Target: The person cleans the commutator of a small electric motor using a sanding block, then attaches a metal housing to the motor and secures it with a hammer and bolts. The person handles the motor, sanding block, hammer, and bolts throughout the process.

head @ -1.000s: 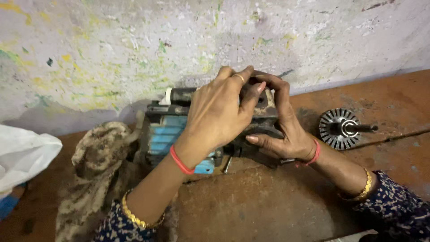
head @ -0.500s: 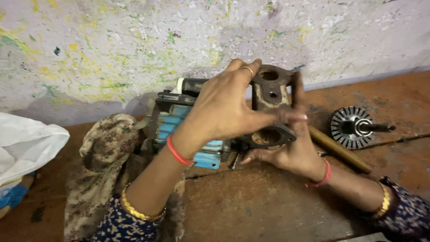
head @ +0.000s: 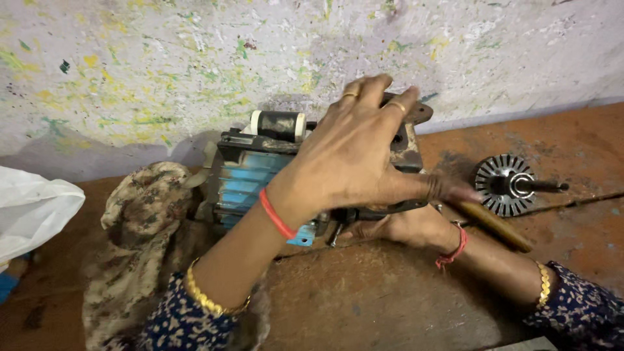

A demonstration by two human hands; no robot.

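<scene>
- While the rust-brown workbench (head: 403,305) carries everything, with a paint-flecked wall (head: 162,58) standing behind it, the work in hand looks to me like seating a metal end plate on a motor.
- Left of the motor a mottled cloth (head: 140,221) lies heaped on the bench, and a white plastic bag (head: 29,208) shows at the far left edge.
- At the middle sits the blue motor body (head: 250,182), close to the wall, with a small black-and-white cylinder (head: 278,123) lying on top of it.
- Against the motor's right end stands the dark metal end plate (head: 408,146), upright; most of it is covered, so I cannot tell how squarely it is seated.
- Spread flat over the plate's top and face is the left hand (head: 354,159), fingers splayed and pressing down on it rather than closed around it.
- Below the plate, the right hand (head: 406,227) cups the lower edge from underneath; how tightly it holds is hidden by the left wrist.
- Well to the right lies a finned rotor with its shaft (head: 510,184), apart from both hands.
- Between rotor and right wrist rests a wooden handle (head: 494,224), probably a tool's.
- As I judge it, the next move calls for keeping the plate square to the motor housing while it is pressed fully against it.
</scene>
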